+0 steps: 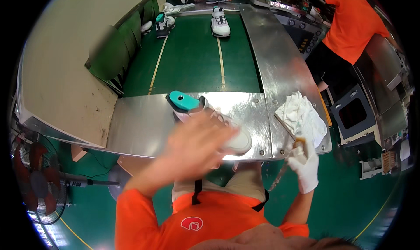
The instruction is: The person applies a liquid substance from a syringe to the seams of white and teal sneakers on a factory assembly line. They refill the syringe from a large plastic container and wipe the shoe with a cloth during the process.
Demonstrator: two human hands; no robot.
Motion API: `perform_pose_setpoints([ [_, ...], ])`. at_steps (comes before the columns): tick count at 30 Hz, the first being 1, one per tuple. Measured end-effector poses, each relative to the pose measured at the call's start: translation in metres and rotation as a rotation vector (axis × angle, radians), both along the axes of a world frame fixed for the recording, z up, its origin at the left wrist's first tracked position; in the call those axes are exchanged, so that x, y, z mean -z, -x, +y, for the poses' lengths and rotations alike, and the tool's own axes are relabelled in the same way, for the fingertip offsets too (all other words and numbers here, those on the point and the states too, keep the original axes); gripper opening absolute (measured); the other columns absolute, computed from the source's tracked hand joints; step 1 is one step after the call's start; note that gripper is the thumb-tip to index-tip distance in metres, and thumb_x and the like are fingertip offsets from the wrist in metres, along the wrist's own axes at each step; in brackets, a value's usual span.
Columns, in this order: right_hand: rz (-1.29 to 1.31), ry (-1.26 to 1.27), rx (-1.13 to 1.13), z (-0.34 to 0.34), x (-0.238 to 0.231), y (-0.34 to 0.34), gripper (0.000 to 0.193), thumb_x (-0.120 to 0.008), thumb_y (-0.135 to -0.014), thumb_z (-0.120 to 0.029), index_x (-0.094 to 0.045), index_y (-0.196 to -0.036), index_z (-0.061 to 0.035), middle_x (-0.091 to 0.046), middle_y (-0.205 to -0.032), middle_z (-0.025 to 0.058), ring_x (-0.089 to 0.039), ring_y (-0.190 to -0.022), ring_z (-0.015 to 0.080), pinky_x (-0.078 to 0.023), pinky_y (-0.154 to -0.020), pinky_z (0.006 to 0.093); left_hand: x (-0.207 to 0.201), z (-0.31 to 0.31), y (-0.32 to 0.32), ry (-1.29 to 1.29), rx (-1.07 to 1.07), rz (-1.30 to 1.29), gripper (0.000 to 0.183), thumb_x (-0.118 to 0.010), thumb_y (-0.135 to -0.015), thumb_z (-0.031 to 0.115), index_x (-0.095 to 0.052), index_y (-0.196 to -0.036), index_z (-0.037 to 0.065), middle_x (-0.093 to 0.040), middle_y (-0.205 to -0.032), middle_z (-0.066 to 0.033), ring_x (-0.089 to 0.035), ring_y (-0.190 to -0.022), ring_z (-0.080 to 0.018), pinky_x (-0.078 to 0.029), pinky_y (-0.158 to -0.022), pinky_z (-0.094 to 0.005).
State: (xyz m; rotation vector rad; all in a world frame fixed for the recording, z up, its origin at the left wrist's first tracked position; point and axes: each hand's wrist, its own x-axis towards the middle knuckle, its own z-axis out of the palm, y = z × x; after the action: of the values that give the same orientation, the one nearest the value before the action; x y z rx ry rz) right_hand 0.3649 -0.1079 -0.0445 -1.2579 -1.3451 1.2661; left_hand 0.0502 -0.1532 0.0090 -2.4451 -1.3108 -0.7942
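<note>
Shoe (pixel 241 142) on metal bench (pixel 139 124), under left hand (pixel 197 138); toe shows right of fingers, teal insert (pixel 184 100) beyond wrist. Left hand bare, motion-blurred: fingers look partly extended across shoe upper, grip can't be told. Right hand (pixel 303 166) gloved, fingers curled around slim tool (pixel 285 127) beside white cloth (pixel 302 116).

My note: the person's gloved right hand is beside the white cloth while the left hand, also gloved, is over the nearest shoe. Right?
No: the head view shows the left hand bare, not gloved. It is over the nearest shoe, and the gloved right hand is beside the white cloth.
</note>
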Motion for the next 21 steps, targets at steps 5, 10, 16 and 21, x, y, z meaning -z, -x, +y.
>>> perform_pose_setpoints([
  [5, -0.161, 0.084, 0.049, 0.043, 0.010, -0.015, 0.048, -0.069, -0.072, -0.003, -0.057, -0.119, -0.0014, -0.055, -0.095, 0.0016, -0.054, -0.084, 0.0103, -0.045, -0.074, 0.0222, 0.000, 0.053, 0.053, 0.436, -0.024, 0.012, 0.073, -0.086, -0.064, 0.022, -0.055, -0.129, 0.010, -0.055, -0.129, -0.0159, -0.053, -0.121, -0.0364, -0.039, -0.107, -0.0551],
  [10, -0.186, 0.207, -0.104, 0.033, -0.014, -0.021, 0.053, -0.071, -0.073, -0.006, -0.056, -0.124, 0.0036, -0.060, -0.093, 0.0064, -0.060, -0.082, 0.0133, -0.049, -0.068, 0.0258, 0.031, -0.013, 0.074, 0.191, 0.117, -0.029, 0.048, -0.078, -0.063, 0.012, -0.064, -0.109, 0.009, -0.058, -0.113, -0.0193, -0.057, -0.112, -0.0394, -0.046, -0.101, -0.0535],
  [16, -0.496, 0.058, -0.205, 0.044, -0.008, 0.001, 0.052, -0.073, -0.073, -0.008, -0.058, -0.122, 0.0031, -0.063, -0.091, 0.0077, -0.062, -0.075, 0.0159, -0.051, -0.068, 0.0279, 0.067, -0.049, 0.077, 0.017, 0.039, -0.075, 0.036, -0.080, -0.066, 0.008, -0.073, -0.100, 0.016, -0.062, -0.115, -0.0144, -0.061, -0.111, -0.0330, -0.048, -0.101, -0.0528],
  [21, -0.109, 0.331, -0.255, 0.035, -0.036, 0.039, 0.085, -0.082, -0.059, -0.048, -0.056, -0.117, 0.0083, -0.065, -0.085, 0.0144, -0.065, -0.068, 0.0232, -0.053, -0.063, 0.0329, 0.062, -0.046, 0.078, 0.067, 0.008, -0.110, 0.035, -0.077, -0.070, 0.008, -0.071, -0.103, 0.018, -0.064, -0.116, -0.0125, -0.064, -0.112, -0.0303, -0.052, -0.098, -0.0466],
])
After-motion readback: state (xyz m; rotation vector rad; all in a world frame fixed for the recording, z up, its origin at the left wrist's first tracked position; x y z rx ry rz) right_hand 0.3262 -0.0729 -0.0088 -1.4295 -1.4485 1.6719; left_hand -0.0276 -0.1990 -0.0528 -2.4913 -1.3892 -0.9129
